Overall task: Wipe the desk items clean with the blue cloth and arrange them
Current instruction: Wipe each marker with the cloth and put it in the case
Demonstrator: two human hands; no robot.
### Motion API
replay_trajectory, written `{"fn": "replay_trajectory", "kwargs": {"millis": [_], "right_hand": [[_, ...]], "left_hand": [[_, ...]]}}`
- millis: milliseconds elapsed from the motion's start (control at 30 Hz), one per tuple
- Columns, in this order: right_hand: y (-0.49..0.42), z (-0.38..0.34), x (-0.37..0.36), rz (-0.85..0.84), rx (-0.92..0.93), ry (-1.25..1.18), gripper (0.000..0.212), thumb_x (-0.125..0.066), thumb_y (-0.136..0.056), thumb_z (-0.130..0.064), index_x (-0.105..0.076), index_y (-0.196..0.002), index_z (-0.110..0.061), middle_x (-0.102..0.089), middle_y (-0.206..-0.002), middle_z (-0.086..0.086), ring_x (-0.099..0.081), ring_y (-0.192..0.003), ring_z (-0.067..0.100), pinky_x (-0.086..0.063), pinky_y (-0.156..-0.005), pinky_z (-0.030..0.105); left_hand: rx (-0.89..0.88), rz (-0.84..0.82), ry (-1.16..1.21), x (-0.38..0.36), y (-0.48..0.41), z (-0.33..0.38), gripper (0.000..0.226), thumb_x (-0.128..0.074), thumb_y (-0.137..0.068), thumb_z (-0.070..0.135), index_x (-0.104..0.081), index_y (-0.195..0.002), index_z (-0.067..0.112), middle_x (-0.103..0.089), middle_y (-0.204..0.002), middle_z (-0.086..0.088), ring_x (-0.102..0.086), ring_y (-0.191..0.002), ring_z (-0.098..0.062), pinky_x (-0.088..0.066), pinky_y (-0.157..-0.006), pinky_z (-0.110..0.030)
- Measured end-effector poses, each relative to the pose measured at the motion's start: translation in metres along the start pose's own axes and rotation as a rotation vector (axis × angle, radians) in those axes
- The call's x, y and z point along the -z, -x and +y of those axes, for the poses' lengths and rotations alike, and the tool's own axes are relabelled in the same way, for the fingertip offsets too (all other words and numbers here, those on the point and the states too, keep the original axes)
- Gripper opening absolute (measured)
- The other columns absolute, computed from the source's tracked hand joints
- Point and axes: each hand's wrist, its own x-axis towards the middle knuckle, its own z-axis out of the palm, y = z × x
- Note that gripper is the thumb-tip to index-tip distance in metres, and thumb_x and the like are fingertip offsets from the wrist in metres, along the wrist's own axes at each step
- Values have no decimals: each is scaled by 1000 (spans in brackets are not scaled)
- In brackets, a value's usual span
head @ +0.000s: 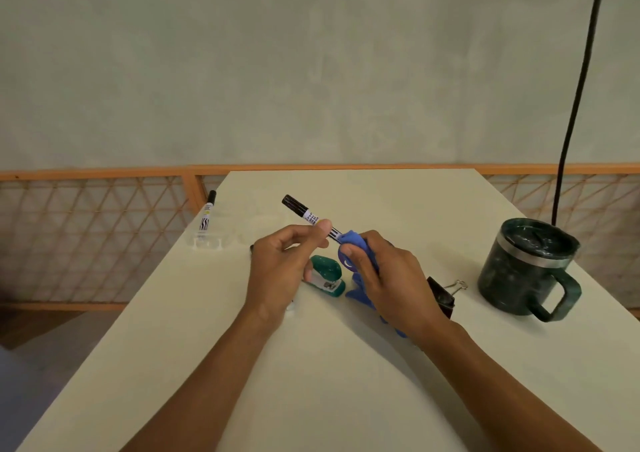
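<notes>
— At the desk's (329, 382) far left edge, what is that?

— The first marker (207, 217), black cap, white printed barrel. Its lower end meets a clear plastic holder (207, 243); whether it stands in the holder or only leans on it, I cannot tell. Behind it runs an orange lattice railing (86, 236).

— And the left hand?

— The left hand (280, 271) is raised above the desk, thumb and fingertips pinching the second marker (304, 213) about the middle of its barrel. That marker is tilted, its black cap pointing up and away to the left, clear of the desk.

— What lies under the hands?

— A green stapler (327, 276), flat on the desk between the two wrists. Whether the left hand's lower fingers brush it, I cannot tell.

— Where is the cloth?

— The blue cloth (356, 243) is bunched round the near end of the second marker, and the right hand (388, 278) grips it there, thumb on top, fingers curled round. A loose tail of the cloth hangs down to the desk just beside the stapler.

— Further right?

— A black binder clip (441, 295) with wire handles lies just beside the right wrist, partly hidden by it. Well apart from it stands a dark green mug (526, 271), lid on, a metal band below the rim, handle turned towards the person. A black cable (575, 105) hangs down the wall (311, 70) behind the mug.
</notes>
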Motion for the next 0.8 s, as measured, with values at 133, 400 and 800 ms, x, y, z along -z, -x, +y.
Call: {"fn": "replay_trajectory", "kwargs": {"millis": [133, 400, 800], "right_hand": [[-4, 4, -9, 19, 17, 42, 30, -48, -110, -51, -62, -111, -24, -61, -73, -10, -60, -67, 11, -47, -61, 36], [-7, 9, -13, 17, 74, 103, 61, -32, -103, -76, -56, -97, -20, -64, -77, -6, -56, -65, 16, -50, -63, 46], [-10, 9, 15, 242, -79, -344, 30, -41, -115, -48, -54, -136, -32, -61, -121, -6, -68, -105, 12, -61, -80, 33]], "left_hand": [[-25, 55, 0, 0, 0, -1, 25, -81, -95, 43, -84, -90, 19, -81, -92, 2, -49, -52, -17, -47, -55, -21], [-66, 69, -45, -3, 0, -7, 24, -76, -100, 41, -81, -99, 18, -82, -100, 6, -54, -46, -22, -52, -57, -25], [-307, -100, -462, 2, -6, -21, 12, -72, -102, 44, -74, -101, 32, -73, -94, 15, -57, -65, -16, -46, -59, -21]]}}
